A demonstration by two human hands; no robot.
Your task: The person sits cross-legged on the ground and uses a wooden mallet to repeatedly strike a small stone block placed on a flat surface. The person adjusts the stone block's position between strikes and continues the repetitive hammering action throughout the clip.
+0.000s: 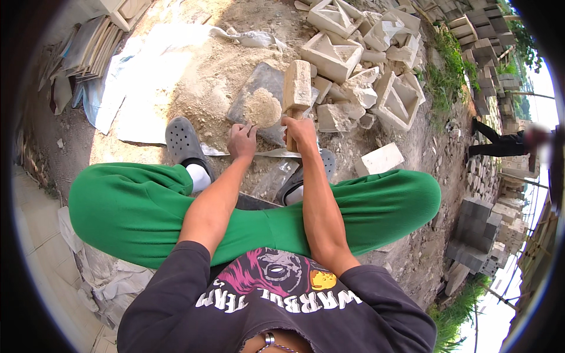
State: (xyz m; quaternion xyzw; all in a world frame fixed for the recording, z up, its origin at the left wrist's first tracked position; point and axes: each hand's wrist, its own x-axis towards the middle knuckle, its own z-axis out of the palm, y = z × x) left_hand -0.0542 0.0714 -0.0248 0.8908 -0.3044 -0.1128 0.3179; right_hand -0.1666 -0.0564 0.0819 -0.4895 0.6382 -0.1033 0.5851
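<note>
My right hand [301, 132] is wrapped round the handle of a wooden mallet [297, 85], whose blocky, dusty head points away from me. Left of the mallet, a rough, roundish pale stone piece [263, 107] rests on a dark grey slab [246, 97] strewn with crumbs. My left hand [242, 140] is at the near edge of that piece, its bent fingers gripping the rim; part of the grip is hidden by the back of the hand. The mallet head is beside the stone piece, and I cannot tell whether they touch.
Pale stone blocks, some with hollow recesses [333, 56], are heaped at the far right. A loose block [379, 159] lies near my right knee. My clogs [187, 141] flank the slab. A white sheet [147, 88] and stacked boards [88, 50] are left. Another person [500, 144] stands farther right.
</note>
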